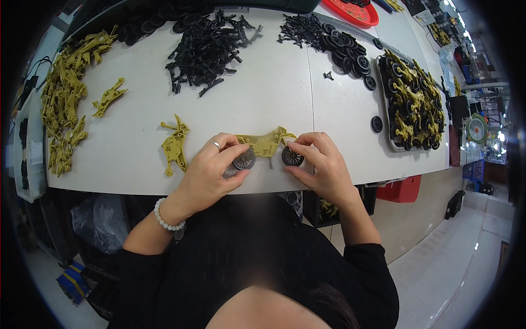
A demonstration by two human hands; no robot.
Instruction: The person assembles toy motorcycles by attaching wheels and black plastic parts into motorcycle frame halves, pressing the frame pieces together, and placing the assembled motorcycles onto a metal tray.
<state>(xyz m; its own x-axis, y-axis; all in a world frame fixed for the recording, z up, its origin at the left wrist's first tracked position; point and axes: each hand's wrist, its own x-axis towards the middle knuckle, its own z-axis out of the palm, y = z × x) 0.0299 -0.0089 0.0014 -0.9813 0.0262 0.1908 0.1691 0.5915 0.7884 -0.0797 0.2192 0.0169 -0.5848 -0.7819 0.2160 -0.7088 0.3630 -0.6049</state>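
Observation:
A yellow plastic toy motorcycle (265, 146) stands upright near the table's front edge, between my two hands. It has a black spoked wheel (244, 159) at its left end and another black wheel (292, 157) at its right end. The fingers and thumb of my left hand (211, 169) close round the left wheel. My right hand (327, 169) pinches at the right wheel and the fork above it. A short dark piece points down under the body. Left of my left hand lies a loose yellow motorcycle body (175, 147); a second yellow body (110, 97) lies farther off.
Heaped yellow bodies (67, 93) line the left side. At the back are a pile of black forked parts (205, 49), smaller black pieces (300, 29) and loose wheels (346, 52). A tray (388, 123) of wheeled yellow motorcycles stands right; a red bowl (374, 17) sits behind.

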